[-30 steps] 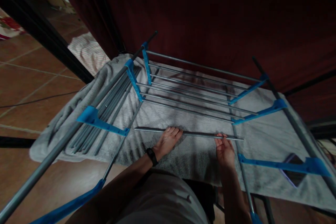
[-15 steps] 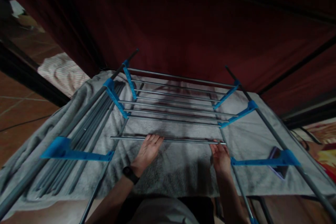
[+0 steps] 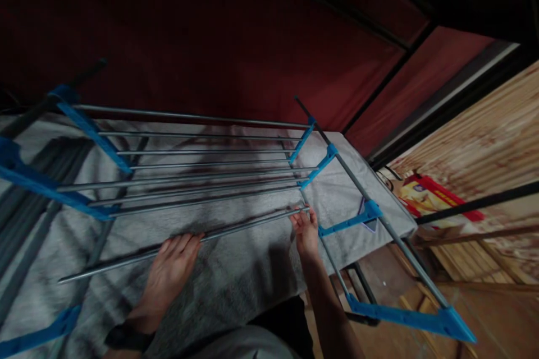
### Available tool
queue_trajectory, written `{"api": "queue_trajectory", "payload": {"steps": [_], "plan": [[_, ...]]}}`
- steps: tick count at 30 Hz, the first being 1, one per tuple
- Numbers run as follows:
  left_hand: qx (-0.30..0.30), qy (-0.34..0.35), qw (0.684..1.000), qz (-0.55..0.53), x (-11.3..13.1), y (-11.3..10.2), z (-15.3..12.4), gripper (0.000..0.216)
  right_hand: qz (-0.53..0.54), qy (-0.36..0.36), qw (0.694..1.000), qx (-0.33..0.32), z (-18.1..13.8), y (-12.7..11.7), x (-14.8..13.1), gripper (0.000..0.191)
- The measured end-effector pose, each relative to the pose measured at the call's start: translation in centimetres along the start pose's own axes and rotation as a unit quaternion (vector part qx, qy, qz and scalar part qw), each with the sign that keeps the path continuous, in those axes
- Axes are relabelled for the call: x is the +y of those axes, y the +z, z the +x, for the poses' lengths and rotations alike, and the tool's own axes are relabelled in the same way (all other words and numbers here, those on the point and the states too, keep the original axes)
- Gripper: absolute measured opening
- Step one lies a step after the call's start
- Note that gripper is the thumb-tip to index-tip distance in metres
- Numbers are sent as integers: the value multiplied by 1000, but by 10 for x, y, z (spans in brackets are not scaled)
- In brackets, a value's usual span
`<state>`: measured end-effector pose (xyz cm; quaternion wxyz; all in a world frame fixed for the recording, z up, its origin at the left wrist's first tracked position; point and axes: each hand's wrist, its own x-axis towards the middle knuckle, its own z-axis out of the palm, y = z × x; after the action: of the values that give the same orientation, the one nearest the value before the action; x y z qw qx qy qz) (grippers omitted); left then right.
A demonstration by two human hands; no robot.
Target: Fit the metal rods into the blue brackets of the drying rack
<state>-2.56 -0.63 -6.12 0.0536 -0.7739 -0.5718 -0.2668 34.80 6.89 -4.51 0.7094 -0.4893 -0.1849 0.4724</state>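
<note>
A loose grey metal tube (image 3: 236,228) runs slantwise across the front of a half-built rack. My left hand (image 3: 179,258), with a dark band on the wrist, is closed over the tube left of its middle. At the tube's right end, my right hand (image 3: 306,230) pinches it near the tip. Just right of that hand sits a blue plastic bracket (image 3: 349,223) on the rack's side posts. Behind the tube, several fitted crossbars (image 3: 210,182) span between the left blue bracket (image 3: 54,188) and the right blue bracket (image 3: 318,167).
Spare grey tubes (image 3: 31,196) lie bundled at the left on a grey blanket (image 3: 252,258). A dark red cloth wall (image 3: 189,39) stands behind. A red and yellow box (image 3: 438,199) is at the right. A lower blue bracket (image 3: 412,320) juts out at the front right.
My view has swung to the right. The tube, level before, now slants with its right end higher; both hands remain on it.
</note>
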Motion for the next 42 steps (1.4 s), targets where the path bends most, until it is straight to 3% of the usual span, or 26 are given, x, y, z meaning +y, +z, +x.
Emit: {"api": "queue_trajectory", "payload": {"steps": [7, 14, 18, 29, 34, 42], "plan": [[-8, -2, 1000, 12, 1, -4, 6, 39, -8, -48, 999, -11, -5, 13, -22, 49], [43, 31, 999, -3, 4, -18, 27, 37, 34, -90, 995, -17, -7, 37, -63, 40], [63, 48, 997, -18, 10, -22, 35, 34, 39, -92, 993, -63, -12, 50, -83, 32], [121, 31, 990, -69, 25, -36, 53, 30, 63, -117, 986, -106, -25, 83, -139, 33], [136, 23, 984, -113, 40, -32, 60, 29, 38, -108, 987, -113, -38, 92, -144, 35], [133, -11, 974, -183, 65, -33, 69, 31, 20, -83, 986, -144, -60, 103, -128, 35]]}}
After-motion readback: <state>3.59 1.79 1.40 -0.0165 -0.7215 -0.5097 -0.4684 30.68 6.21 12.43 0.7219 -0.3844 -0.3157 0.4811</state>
